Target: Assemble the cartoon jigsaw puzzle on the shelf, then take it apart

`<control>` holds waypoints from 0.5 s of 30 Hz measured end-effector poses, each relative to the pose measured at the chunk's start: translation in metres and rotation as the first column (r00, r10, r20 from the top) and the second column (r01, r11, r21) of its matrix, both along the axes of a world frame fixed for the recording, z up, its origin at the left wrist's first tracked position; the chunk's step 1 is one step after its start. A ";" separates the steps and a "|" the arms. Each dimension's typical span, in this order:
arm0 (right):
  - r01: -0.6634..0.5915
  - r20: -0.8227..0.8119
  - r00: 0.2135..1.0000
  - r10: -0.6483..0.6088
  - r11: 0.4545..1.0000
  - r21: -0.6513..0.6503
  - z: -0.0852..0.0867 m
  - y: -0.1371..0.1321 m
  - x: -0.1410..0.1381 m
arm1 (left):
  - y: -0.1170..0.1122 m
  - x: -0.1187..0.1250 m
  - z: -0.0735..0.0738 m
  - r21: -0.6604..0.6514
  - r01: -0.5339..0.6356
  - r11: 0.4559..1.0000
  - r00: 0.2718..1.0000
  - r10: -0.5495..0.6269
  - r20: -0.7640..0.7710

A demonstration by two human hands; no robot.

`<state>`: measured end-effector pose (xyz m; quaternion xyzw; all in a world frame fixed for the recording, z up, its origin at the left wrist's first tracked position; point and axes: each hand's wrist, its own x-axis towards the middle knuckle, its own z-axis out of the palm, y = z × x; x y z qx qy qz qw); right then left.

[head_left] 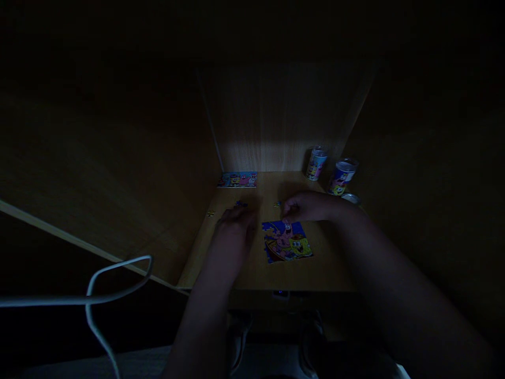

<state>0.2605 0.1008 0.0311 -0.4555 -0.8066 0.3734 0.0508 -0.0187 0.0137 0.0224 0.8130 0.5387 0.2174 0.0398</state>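
On the worktop [252, 275], the jigsaw [286, 243] was seemingly mostly assembled — loose pieces [211, 213] and a ragged left edge being left — while the left hand [235, 221] and right hand [302, 206] were held half-curled, any grip indiscernible.

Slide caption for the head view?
Right hand at the far edge of a flat blue-pink-yellow cartoon jigsaw, left hand alongside.

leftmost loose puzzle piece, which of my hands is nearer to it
Left. Your left hand is just right of the loose piece; your right hand is farther right, at the far edge of the puzzle.
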 end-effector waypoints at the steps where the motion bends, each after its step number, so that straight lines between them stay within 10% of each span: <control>1: 0.002 0.001 1.000 -0.002 1.000 0.000 0.000 0.000 0.000 | 0.000 -0.007 0.003 0.009 -0.043 0.999 0.999 0.043 -0.018; 6: 0.000 0.006 1.000 0.000 1.000 0.003 -0.001 0.000 0.000 | -0.001 -0.041 0.011 -0.022 -0.257 0.966 0.937 0.243 -0.252; 15: -0.011 -0.010 1.000 0.011 1.000 -0.008 -0.005 0.003 0.002 | -0.001 -0.041 0.004 -0.069 -0.235 0.970 0.954 0.217 -0.206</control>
